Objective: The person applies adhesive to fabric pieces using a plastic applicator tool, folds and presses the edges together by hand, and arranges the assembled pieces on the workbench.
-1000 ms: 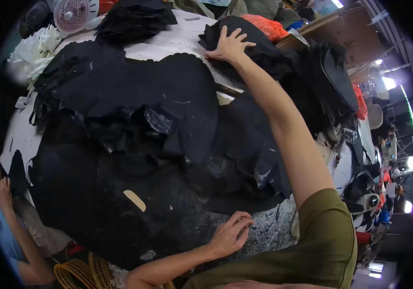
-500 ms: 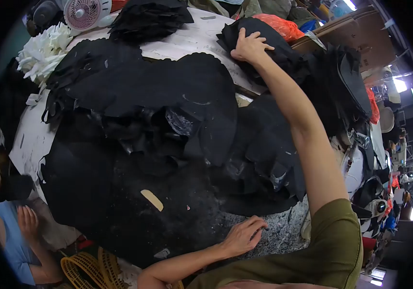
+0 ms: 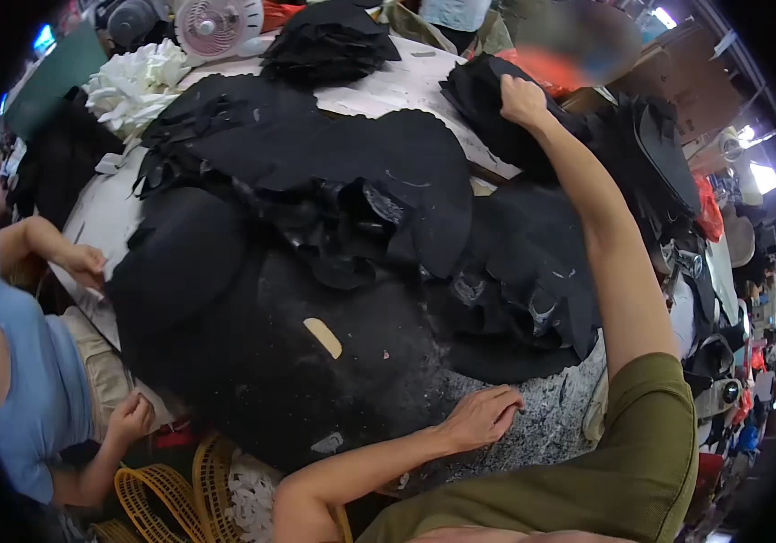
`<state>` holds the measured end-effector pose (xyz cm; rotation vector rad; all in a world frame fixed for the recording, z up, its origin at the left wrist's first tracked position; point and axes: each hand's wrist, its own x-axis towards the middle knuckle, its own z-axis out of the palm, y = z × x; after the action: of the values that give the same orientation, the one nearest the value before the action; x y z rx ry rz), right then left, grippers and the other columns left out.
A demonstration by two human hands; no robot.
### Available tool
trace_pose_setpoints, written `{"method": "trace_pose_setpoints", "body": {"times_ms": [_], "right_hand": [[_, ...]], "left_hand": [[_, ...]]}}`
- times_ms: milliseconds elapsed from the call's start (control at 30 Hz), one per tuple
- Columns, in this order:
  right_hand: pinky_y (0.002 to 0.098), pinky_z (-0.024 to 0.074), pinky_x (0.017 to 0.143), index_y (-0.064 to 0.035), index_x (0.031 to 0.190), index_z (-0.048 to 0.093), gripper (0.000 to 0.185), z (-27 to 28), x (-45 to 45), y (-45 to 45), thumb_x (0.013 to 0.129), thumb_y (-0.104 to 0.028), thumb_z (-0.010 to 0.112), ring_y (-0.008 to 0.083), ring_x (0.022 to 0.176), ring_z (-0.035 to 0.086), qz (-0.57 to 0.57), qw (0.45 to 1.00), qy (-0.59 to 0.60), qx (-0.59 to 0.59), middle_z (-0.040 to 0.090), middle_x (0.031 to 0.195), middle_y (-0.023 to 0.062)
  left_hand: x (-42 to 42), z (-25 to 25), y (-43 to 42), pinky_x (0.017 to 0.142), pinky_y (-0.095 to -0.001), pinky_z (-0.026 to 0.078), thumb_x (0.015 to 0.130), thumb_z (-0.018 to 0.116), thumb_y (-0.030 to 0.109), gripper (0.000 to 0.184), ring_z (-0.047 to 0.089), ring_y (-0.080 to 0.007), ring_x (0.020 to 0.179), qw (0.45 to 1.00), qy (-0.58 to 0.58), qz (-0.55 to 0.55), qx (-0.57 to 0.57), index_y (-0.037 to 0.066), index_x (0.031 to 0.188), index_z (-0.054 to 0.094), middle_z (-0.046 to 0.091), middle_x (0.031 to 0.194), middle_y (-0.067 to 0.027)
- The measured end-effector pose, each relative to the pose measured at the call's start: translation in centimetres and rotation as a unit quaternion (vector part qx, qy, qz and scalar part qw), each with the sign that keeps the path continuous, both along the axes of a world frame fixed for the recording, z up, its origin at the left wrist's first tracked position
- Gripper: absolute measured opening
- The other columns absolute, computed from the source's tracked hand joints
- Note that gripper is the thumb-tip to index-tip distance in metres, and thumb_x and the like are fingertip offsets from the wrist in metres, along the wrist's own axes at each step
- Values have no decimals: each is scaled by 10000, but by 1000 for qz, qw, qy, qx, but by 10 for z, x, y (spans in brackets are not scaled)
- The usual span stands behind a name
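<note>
My right hand (image 3: 524, 100) is at the far stack of black sheets (image 3: 483, 90), its fingers curled down on the stack's top sheet. My left hand (image 3: 483, 418) rests near the front edge of the speckled grey surface (image 3: 555, 412), fingers bent and pressed together; what they hold, if anything, is hidden. Between my hands lie overlapping black pieces with scalloped edges (image 3: 388, 154) and another black heap (image 3: 533, 244). A small beige strip (image 3: 323, 338) lies on the dark worktop (image 3: 270, 380).
A co-worker in blue (image 3: 30, 362) is at the left, both hands near the table edge. Beyond are white pieces (image 3: 139, 86), a fan (image 3: 216, 25) and a black stack (image 3: 329, 41). Yellow baskets (image 3: 166, 493) stand below left; a cardboard box (image 3: 682, 77) is at the upper right.
My right hand's spread fingers have curled in on the black stack. My left hand stays near the front edge. The view has shifted left, showing more of the co-worker; a black piece near them has moved onto the worktop.
</note>
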<state>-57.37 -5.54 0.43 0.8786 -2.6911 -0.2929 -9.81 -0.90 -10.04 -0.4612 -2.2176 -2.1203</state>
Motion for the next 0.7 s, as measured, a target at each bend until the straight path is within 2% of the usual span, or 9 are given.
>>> {"method": "trace_pose_setpoints", "body": {"times_ms": [167,267,367,400,433,500,533,600,700], "right_hand": [[480,544,697,-116,1189,539,460,77,24,50,740,-106,637,375,859,671,17,996,85,-15,672,941,205],[459,539,700,-125,1339,465,570,137,102,88,786,-69,591,380,838,656,170,967,173,-80,653,1022,184],[428,537,802,-152,1366,445,654,173,220,125,760,50,585,362,970,631,337,914,186,-128,610,1136,184],[411,536,834,-159,1353,470,649,182,266,140,756,69,585,349,1024,620,361,910,166,-116,584,1209,168],[393,545,818,-193,1360,467,644,183,304,153,766,12,608,321,1024,628,407,891,175,-102,598,1197,133],[389,538,874,-265,1368,461,616,166,370,181,804,-64,604,282,1126,599,474,858,195,-39,580,1247,97],[430,496,956,-244,1247,571,465,155,409,194,810,-94,626,262,1131,594,503,847,175,-4,569,1275,86],[497,427,1031,-271,1261,479,477,98,469,212,820,-175,636,248,1148,572,540,826,157,38,553,1274,74],[530,331,1090,-277,1300,454,501,17,517,248,838,-175,619,258,1216,517,506,859,71,-33,531,1306,109]], "left_hand": [[-3,13,-7,589,-334,494,820,634,58,102,630,-272,670,995,78,48,47,17,913,621,638,781,-129],[-14,4,-12,618,-246,487,925,570,140,163,611,-116,691,992,-33,22,118,6,972,648,658,797,-60],[-41,34,-56,770,-363,522,929,244,684,786,663,-259,936,898,-184,-25,399,29,1252,534,666,1092,-175],[-33,64,-73,902,-449,488,899,250,731,829,596,-331,1102,826,-178,-75,529,52,1317,474,573,1281,-201],[-20,79,-87,1006,-530,407,882,259,749,878,445,-391,1283,816,-103,-115,557,65,1421,373,452,1406,-224],[22,94,-106,1049,-547,360,854,283,777,949,346,-406,1349,817,23,-185,546,71,1488,256,412,1439,-216],[65,127,-93,1074,-531,341,835,331,781,969,315,-368,1373,801,-56,15,596,60,1480,296,406,1447,-200],[131,123,-63,1084,-477,350,867,441,656,842,400,-340,1324,788,-138,95,593,33,1431,388,450,1416,-186],[210,47,-47,1032,-401,422,830,572,248,601,528,-315,1197,824,-249,222,459,-10,1359,453,539,1301,-180]]}}
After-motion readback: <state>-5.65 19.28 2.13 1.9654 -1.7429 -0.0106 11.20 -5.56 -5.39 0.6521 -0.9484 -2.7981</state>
